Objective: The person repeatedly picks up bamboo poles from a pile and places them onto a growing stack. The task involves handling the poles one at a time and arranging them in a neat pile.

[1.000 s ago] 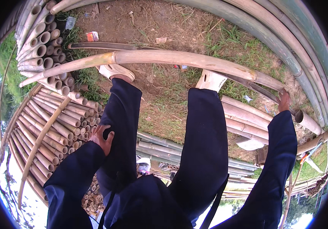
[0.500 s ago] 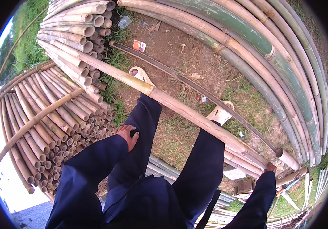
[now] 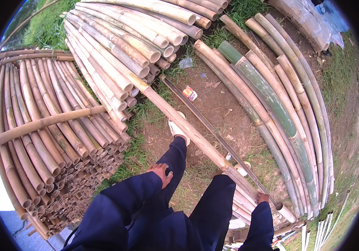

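Observation:
My left hand (image 3: pixel 161 173) lies on my left trouser leg near the knee, thumb apart from the fingers, holding nothing. Low on the right, my right hand (image 3: pixel 263 197) grips the near end of a long pale bamboo pole (image 3: pixel 183 124). The pole slants from there up and left across my legs to a stack of cut bamboo (image 3: pixel 146 54). Part of my right hand's grip is hidden by the sleeve. Beyond the pole, nearly parallel to it, a thin dark split bamboo strip (image 3: pixel 204 121) stretches toward a short pale tube (image 3: pixel 286 212).
A large pile of bamboo (image 3: pixel 50 121) fills the left, with a cross pole (image 3: pixel 41 125) over it. Long bamboo culms, one of them green (image 3: pixel 267 92), curve along the right. Litter such as a wrapper (image 3: pixel 190 93) and a clear plastic cup (image 3: pixel 185 63) lies on the dirt.
My view has swung, so the stacks and poles sit elsewhere in the picture and more of their far ends show. My left hand remains on my leg, my right hand at the pole's end.

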`<control>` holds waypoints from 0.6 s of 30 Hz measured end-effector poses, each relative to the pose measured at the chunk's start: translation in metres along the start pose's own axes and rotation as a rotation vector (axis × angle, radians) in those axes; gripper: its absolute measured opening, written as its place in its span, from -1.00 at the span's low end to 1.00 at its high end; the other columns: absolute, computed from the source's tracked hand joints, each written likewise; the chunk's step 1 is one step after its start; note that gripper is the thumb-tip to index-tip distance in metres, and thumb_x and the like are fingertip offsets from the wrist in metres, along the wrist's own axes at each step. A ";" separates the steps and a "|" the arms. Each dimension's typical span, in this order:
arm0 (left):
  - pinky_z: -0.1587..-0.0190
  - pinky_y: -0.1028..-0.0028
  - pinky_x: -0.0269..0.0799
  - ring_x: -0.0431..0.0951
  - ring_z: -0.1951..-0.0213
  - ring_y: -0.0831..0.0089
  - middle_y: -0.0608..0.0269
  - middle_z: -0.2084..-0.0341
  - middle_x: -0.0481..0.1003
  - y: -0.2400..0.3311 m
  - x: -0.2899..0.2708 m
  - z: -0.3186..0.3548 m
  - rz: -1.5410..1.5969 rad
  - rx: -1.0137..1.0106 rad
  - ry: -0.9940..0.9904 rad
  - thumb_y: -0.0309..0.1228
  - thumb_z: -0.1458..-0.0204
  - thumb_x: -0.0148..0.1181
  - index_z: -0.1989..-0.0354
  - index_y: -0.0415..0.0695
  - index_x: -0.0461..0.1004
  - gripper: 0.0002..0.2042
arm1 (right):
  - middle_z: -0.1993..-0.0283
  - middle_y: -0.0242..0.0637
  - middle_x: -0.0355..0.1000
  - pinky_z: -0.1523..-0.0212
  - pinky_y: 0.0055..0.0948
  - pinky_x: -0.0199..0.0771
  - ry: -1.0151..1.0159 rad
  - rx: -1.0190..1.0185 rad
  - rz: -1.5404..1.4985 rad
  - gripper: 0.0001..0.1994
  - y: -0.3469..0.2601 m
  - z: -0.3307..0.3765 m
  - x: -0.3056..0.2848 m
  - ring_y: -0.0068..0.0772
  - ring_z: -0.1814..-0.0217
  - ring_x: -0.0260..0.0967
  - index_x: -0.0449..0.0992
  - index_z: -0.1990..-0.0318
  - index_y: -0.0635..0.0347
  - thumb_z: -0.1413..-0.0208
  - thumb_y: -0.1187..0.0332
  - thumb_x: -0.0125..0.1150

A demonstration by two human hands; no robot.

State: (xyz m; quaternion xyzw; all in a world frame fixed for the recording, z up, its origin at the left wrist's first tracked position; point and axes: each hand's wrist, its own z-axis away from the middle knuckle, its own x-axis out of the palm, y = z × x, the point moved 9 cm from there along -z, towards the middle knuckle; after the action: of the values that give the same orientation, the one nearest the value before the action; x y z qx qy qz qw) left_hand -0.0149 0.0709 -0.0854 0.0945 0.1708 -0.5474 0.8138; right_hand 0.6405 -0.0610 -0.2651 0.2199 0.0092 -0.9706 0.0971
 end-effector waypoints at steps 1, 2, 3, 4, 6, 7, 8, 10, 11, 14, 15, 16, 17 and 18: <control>-0.40 0.10 0.20 0.40 -0.31 0.07 0.05 -0.19 0.49 -0.004 -0.003 -0.001 0.043 0.000 0.002 0.00 -0.26 0.05 -0.24 -0.13 0.42 -0.47 | 0.60 -0.11 0.46 0.70 -0.25 0.39 0.007 0.007 -0.054 -0.68 -0.025 0.020 0.015 -0.28 0.71 0.38 0.57 0.42 0.39 -0.19 0.23 0.30; -0.41 0.09 0.18 0.39 -0.32 0.07 0.03 -0.19 0.49 -0.008 -0.006 -0.002 0.057 -0.006 0.008 0.01 -0.25 0.04 -0.25 -0.15 0.42 -0.45 | 0.68 -0.18 0.26 0.73 -0.25 0.16 -0.022 0.098 -0.181 -0.83 -0.044 0.040 0.042 -0.28 0.75 0.22 0.51 0.28 0.36 -0.23 0.39 0.21; -0.42 0.09 0.17 0.39 -0.32 0.07 0.03 -0.20 0.48 -0.013 -0.009 -0.004 0.108 0.004 0.001 0.02 -0.25 0.04 -0.26 -0.15 0.41 -0.44 | 0.65 -0.22 0.30 0.68 -0.23 0.24 -0.116 0.067 -0.241 -0.86 -0.071 0.064 0.071 -0.30 0.70 0.27 0.50 0.32 0.28 -0.23 0.39 0.21; -0.42 0.09 0.16 0.39 -0.33 0.08 0.02 -0.21 0.48 -0.018 -0.011 -0.006 0.142 0.012 -0.009 0.02 -0.25 0.04 -0.27 -0.15 0.41 -0.43 | 0.62 -0.28 0.33 0.60 -0.21 0.36 -0.205 0.019 -0.217 -0.88 -0.100 0.088 0.102 -0.37 0.66 0.30 0.51 0.33 0.21 -0.23 0.38 0.22; -0.42 0.10 0.16 0.39 -0.32 0.07 0.03 -0.21 0.48 -0.025 -0.013 -0.004 0.166 0.023 -0.017 0.02 -0.25 0.04 -0.28 -0.15 0.40 -0.43 | 0.51 -0.30 0.44 0.45 -0.31 0.48 -0.395 0.039 -0.361 -0.83 -0.150 0.135 0.182 -0.46 0.61 0.30 0.56 0.23 0.27 -0.28 0.33 0.27; -0.42 0.10 0.18 0.40 -0.31 0.06 0.03 -0.20 0.48 -0.026 -0.016 -0.005 0.158 0.025 -0.007 0.02 -0.26 0.04 -0.28 -0.15 0.39 -0.43 | 0.49 -0.33 0.43 0.45 -0.33 0.49 -0.519 0.007 -0.419 -0.84 -0.181 0.159 0.227 -0.48 0.57 0.33 0.55 0.20 0.27 -0.29 0.34 0.26; -0.41 0.10 0.19 0.41 -0.30 0.06 0.03 -0.19 0.49 -0.029 -0.019 -0.006 0.152 0.025 0.002 0.02 -0.26 0.05 -0.28 -0.15 0.39 -0.43 | 0.48 -0.36 0.43 0.43 -0.35 0.51 -0.539 -0.017 -0.455 -0.84 -0.211 0.178 0.272 -0.49 0.53 0.37 0.55 0.20 0.26 -0.30 0.33 0.26; -0.42 0.11 0.18 0.40 -0.31 0.05 0.03 -0.19 0.49 -0.032 -0.022 -0.004 0.192 0.046 0.007 0.02 -0.26 0.05 -0.29 -0.15 0.39 -0.43 | 0.47 -0.38 0.42 0.38 -0.37 0.55 -0.558 -0.062 -0.537 -0.84 -0.273 0.208 0.351 -0.50 0.50 0.39 0.56 0.17 0.25 -0.32 0.33 0.24; -0.43 0.11 0.18 0.40 -0.32 0.05 0.03 -0.18 0.50 -0.037 -0.025 -0.007 0.197 0.050 0.003 0.02 -0.26 0.05 -0.29 -0.15 0.39 -0.43 | 0.47 -0.37 0.43 0.39 -0.38 0.53 -0.538 -0.062 -0.588 -0.82 -0.303 0.220 0.387 -0.49 0.49 0.39 0.56 0.22 0.26 -0.35 0.32 0.21; -0.44 0.11 0.16 0.40 -0.32 0.05 0.01 -0.19 0.49 -0.047 -0.027 -0.008 0.224 0.067 0.011 0.03 -0.26 0.05 -0.30 -0.16 0.37 -0.41 | 0.48 -0.35 0.42 0.40 -0.42 0.49 -0.355 -0.191 -0.449 -0.74 -0.376 0.251 0.470 -0.47 0.47 0.41 0.56 0.31 0.30 -0.36 0.28 0.20; -0.42 0.09 0.16 0.41 -0.31 0.06 -0.02 -0.17 0.50 -0.050 -0.027 -0.009 0.241 0.067 0.021 0.02 -0.25 0.06 -0.28 -0.16 0.38 -0.43 | 0.50 -0.34 0.43 0.40 -0.44 0.50 -0.398 -0.292 -0.418 -0.72 -0.399 0.265 0.492 -0.46 0.48 0.42 0.58 0.28 0.32 -0.34 0.24 0.23; -0.42 0.09 0.17 0.42 -0.29 0.06 -0.01 -0.15 0.50 -0.052 -0.024 -0.007 0.271 0.072 0.010 0.01 -0.25 0.06 -0.27 -0.16 0.39 -0.43 | 0.48 -0.31 0.46 0.41 -0.45 0.48 -0.384 -0.304 -0.390 -0.70 -0.414 0.274 0.513 -0.46 0.48 0.43 0.60 0.26 0.36 -0.33 0.23 0.25; -0.41 0.09 0.18 0.43 -0.28 0.07 -0.01 -0.14 0.51 -0.056 -0.021 -0.010 0.279 0.076 -0.008 0.01 -0.24 0.06 -0.25 -0.16 0.39 -0.44 | 0.46 -0.28 0.50 0.41 -0.46 0.48 -0.447 -0.388 -0.353 -0.70 -0.433 0.287 0.531 -0.47 0.47 0.45 0.62 0.23 0.39 -0.33 0.23 0.25; -0.40 0.09 0.19 0.44 -0.27 0.07 -0.01 -0.13 0.51 -0.058 -0.022 -0.014 0.265 0.086 -0.003 0.01 -0.24 0.07 -0.24 -0.16 0.40 -0.45 | 0.45 -0.26 0.52 0.34 -0.47 0.50 -0.472 -0.414 -0.390 -0.71 -0.449 0.300 0.548 -0.49 0.45 0.45 0.63 0.20 0.41 -0.33 0.26 0.25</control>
State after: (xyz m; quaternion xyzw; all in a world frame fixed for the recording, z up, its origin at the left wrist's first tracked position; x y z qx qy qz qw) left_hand -0.0786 0.0717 -0.0880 0.1502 0.1318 -0.4419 0.8745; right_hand -0.0581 0.2598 -0.2407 -0.0400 0.2246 -0.9725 -0.0480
